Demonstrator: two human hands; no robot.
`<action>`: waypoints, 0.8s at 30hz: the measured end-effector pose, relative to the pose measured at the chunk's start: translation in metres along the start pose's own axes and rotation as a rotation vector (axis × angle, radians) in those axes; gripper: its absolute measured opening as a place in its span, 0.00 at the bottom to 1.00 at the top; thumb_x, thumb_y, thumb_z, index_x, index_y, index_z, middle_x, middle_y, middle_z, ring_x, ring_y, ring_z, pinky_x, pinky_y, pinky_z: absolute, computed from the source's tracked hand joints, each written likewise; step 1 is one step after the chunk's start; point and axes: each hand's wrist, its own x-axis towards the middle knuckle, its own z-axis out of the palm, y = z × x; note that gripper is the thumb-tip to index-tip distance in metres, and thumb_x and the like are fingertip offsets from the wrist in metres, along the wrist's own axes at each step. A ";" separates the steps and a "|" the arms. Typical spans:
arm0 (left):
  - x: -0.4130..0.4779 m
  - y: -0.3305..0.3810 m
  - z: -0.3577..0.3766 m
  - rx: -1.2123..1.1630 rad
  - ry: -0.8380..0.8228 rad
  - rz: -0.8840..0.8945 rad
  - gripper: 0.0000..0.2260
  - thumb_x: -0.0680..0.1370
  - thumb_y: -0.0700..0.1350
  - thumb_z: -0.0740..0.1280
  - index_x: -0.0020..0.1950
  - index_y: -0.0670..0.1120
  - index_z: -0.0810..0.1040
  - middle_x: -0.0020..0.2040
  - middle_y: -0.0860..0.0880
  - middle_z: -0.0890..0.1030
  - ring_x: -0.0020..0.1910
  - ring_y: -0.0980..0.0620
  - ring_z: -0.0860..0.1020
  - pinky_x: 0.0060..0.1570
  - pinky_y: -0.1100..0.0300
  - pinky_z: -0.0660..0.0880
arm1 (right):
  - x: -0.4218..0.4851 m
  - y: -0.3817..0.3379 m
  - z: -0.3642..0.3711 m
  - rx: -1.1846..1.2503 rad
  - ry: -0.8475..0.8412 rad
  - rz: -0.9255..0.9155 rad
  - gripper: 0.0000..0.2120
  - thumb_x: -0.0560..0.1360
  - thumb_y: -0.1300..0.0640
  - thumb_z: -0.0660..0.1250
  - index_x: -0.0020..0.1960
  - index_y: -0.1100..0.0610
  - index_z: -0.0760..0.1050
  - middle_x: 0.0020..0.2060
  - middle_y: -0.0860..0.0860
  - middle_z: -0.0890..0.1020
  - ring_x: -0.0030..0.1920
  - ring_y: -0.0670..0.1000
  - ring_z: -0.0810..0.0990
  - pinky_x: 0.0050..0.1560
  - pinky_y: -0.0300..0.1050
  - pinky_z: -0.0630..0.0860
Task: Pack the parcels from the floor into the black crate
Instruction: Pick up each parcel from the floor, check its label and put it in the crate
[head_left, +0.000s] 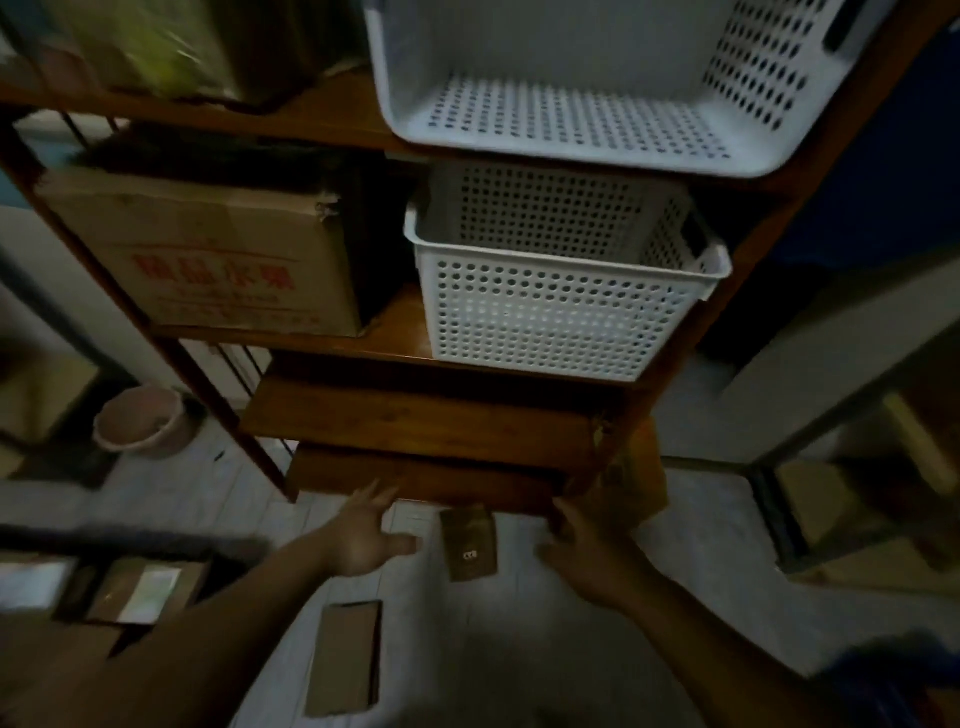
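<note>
While both hands hover empty above the floor (571, 654), a small parcel (470, 543) lies between them.
Far left, what seems to be the black crate (156, 543), blurred, holds packed parcels (145, 587). A flat brown parcel (345, 657) lies on the floor nearer the person. The left hand (363, 538), fingers spread, looks closest to the small parcel, a brown box with a pale label, its long axis pointing away from the person. The right hand (587, 553), loosely spread, flanks its other side.
</note>
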 end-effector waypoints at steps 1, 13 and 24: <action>0.015 -0.004 0.013 -0.024 -0.004 -0.014 0.41 0.73 0.64 0.65 0.77 0.55 0.44 0.78 0.50 0.45 0.77 0.46 0.46 0.74 0.46 0.51 | 0.013 0.010 0.003 0.013 -0.015 0.012 0.36 0.74 0.37 0.62 0.77 0.45 0.51 0.76 0.49 0.57 0.74 0.53 0.61 0.70 0.55 0.66; 0.272 -0.134 0.208 -0.245 0.027 -0.088 0.42 0.74 0.55 0.69 0.78 0.49 0.46 0.78 0.48 0.49 0.77 0.46 0.50 0.73 0.49 0.55 | 0.250 0.138 0.210 0.148 -0.016 -0.036 0.32 0.77 0.49 0.65 0.76 0.49 0.54 0.74 0.51 0.61 0.72 0.54 0.62 0.61 0.42 0.63; 0.415 -0.207 0.330 -0.574 0.110 -0.134 0.51 0.70 0.46 0.75 0.77 0.48 0.38 0.76 0.41 0.57 0.74 0.40 0.59 0.71 0.45 0.61 | 0.404 0.220 0.365 0.285 0.112 0.088 0.36 0.71 0.54 0.72 0.73 0.51 0.56 0.64 0.55 0.72 0.62 0.56 0.74 0.55 0.50 0.75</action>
